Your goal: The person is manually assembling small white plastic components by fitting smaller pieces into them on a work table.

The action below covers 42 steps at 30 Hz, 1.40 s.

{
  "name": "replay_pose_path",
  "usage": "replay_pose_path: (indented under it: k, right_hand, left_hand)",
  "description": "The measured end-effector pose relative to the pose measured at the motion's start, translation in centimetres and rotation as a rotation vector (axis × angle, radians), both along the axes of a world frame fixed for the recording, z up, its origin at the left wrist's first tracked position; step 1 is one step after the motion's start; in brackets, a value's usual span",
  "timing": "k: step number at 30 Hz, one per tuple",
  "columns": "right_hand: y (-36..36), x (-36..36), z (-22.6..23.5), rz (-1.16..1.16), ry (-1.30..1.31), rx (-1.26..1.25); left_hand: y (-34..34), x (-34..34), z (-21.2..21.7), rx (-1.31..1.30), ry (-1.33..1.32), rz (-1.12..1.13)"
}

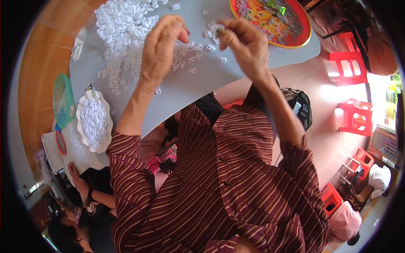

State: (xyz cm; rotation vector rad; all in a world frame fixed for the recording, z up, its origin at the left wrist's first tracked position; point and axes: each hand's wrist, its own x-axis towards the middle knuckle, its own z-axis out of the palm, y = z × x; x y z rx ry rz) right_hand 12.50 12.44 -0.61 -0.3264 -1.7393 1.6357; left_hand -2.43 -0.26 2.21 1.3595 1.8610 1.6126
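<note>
Over the grey table my left hand (161,48) is raised, its fingers curled together with the tips turned inward; whatever it may hold is hidden. To its right, my right hand (248,47) pinches thumb and forefinger together on something too small to make out. A large heap of small white plastic pieces (122,31), each with two holes, spreads beneath and left of my left hand. Several loose white pieces (210,47) lie between the hands. Beyond my right hand stands a round red tray (309,31) with a yellow rim, holding many small metal bits and a green wrapper (278,7).
A scalloped white dish (109,134) of white pieces stands at left, beside a green basket (63,101). Another person's hand (80,181) rests near the lower left. Red stools (348,67) stand on the floor at right. The table's near edge (185,113) curves before me.
</note>
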Motion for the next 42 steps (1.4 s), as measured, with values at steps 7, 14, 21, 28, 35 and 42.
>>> replay_pose_path:
  k: [7, 14, 21, 28, 35, 42]
  right_hand:
    - [10.1, -9.3, 9.5, -0.107, 0.050, 0.166]
    - [9.8, -11.4, 8.5, -0.065, -0.334, 0.438]
    - [1.5, -6.7, 0.9, 0.355, -0.358, 0.848]
    - [3.8, -5.4, 0.8, 0.181, -0.393, 0.935]
    - [4.4, -4.7, 1.1, 0.127, -0.348, 0.876]
    - [3.9, -6.3, -0.7, 0.144, -0.415, 1.086]
  left_hand:
    - [-0.8, -3.9, -2.0, 0.173, -0.434, 0.163]
    - [-1.0, -4.4, -3.0, 0.132, -0.445, 0.201]
    - [-0.8, -3.8, -3.0, 0.133, -0.428, 0.177]
    - [-0.7, -2.8, -2.7, 0.044, -0.231, 0.133]
    - [-0.5, -2.1, -2.5, -0.003, -0.153, 0.105]
    - [-0.2, -1.3, -2.0, -0.045, -0.142, 0.113]
